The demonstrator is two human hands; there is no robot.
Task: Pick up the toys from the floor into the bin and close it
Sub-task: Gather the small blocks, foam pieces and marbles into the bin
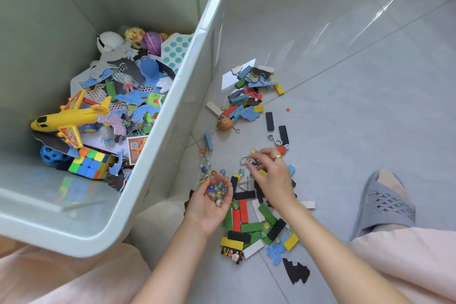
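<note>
The pale green bin (170,96) stands open at the left, partly filled with a yellow toy plane (71,116), a colour cube (91,163), balls and foam puzzle pieces. On the grey floor lie coloured domino blocks (249,224), glass marbles (206,168), metal ring puzzles (275,139) and foam pieces (251,86). My left hand (209,202) is palm up and cupped, holding several marbles (218,189). My right hand (270,173) reaches over the pile, its fingertips pinching a marble beside a metal ring (244,160).
A small orange toy head with a hook (225,123) lies near the bin wall. A black foam piece (296,270) sits at the lower right. My foot in a grey slipper (383,205) rests on the floor to the right, pink trouser legs below.
</note>
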